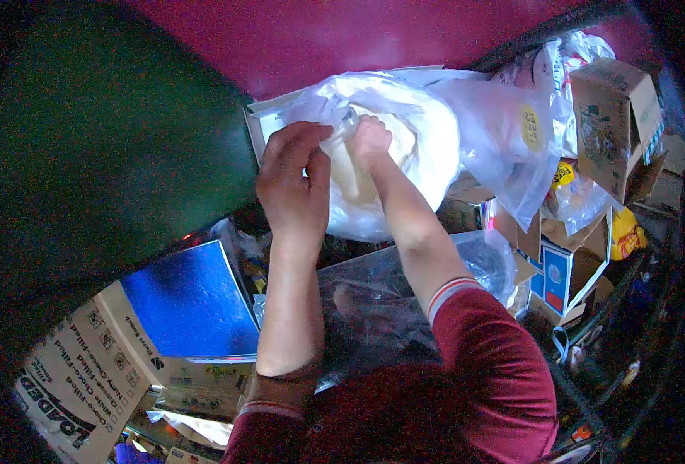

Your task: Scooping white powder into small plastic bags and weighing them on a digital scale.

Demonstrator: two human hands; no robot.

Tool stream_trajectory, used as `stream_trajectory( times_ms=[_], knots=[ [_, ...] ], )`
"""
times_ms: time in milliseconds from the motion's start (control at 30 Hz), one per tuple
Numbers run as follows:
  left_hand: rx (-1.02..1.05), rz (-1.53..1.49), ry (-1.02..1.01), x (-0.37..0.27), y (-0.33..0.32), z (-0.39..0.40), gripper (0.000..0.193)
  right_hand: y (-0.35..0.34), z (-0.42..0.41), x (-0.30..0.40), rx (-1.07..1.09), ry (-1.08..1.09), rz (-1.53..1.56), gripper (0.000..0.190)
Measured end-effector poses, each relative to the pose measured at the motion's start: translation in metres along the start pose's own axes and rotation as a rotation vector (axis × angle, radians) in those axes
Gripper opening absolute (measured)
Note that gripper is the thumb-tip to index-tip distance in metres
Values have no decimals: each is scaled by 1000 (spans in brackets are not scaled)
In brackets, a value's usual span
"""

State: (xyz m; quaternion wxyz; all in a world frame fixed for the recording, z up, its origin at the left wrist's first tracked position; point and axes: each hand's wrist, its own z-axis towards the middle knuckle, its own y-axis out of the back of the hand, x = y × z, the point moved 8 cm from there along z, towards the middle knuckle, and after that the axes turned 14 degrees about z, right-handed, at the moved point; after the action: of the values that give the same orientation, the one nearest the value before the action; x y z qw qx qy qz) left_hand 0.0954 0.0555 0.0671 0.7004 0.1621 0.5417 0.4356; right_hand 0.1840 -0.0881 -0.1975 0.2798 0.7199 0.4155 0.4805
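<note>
A large white plastic sack (435,145) stands with its mouth rolled wide around pale, cream-white contents (403,139). My left hand (296,168) is over the sack's left side, its thumb and fingers bent around the edge of thin clear plastic (348,119), which looks like a small bag. Inside the sack mouth, my right hand (371,136) is curled low against the contents, just right of that plastic. Whether its fingers hold anything is hidden by glare and by the hand itself.
A blue panel (192,301) and a printed cardboard box (81,371) lie lower left. Clear plastic sheeting (377,301) spreads below the sack. To the right are a translucent bag (493,127), an upright carton (603,122), an open carton (592,255) and a yellow bag (626,235).
</note>
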Motion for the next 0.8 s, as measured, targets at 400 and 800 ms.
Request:
stream_trajectory(
  times_ms=[400,800],
  knots=[
    [-84,-218,124,21,10,0,21,39,-31,-78,-32,202,952,64],
    [-53,-98,62,16,12,1,21,48,-23,-48,199,337,68,48]
  ],
)
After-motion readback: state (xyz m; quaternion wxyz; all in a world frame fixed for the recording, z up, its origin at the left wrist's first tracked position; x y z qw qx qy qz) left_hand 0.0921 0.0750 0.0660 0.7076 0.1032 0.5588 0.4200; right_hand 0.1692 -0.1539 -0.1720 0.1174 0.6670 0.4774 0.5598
